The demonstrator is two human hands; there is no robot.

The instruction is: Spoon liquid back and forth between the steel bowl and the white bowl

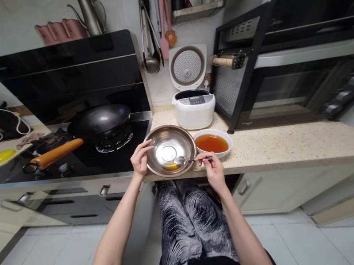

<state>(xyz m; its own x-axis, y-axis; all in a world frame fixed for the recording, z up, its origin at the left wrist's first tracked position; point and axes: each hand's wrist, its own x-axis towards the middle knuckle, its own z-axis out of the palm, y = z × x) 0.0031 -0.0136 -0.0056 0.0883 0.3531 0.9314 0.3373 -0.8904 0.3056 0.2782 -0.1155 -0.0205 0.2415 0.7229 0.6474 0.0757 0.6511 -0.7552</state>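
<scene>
A wide stainless steel bowl (155, 147) sits tilted toward me at the counter's front edge, with a little yellow liquid (170, 166) pooled on its near side. My left hand (141, 158) is closed on the bowl's left rim, thumb and fingers on either side of it. In my right hand (212, 168) is a metal spoon (179, 161), its handle pinched between the fingers. The spoon's head is inside the bowl, just above or beside the yellow liquid; contact is hard to tell. Right of the bowl stands a white bowl (229, 142) holding reddish-brown liquid (211, 143).
Behind the bowls is a white rice cooker (195, 114) with its lid up. A black wok (101, 120) with a wooden handle (57, 154) rests on the stove at left. At right, an oven (291, 87) stands on the speckled counter (286, 144). Utensils (147, 34) hang on the wall.
</scene>
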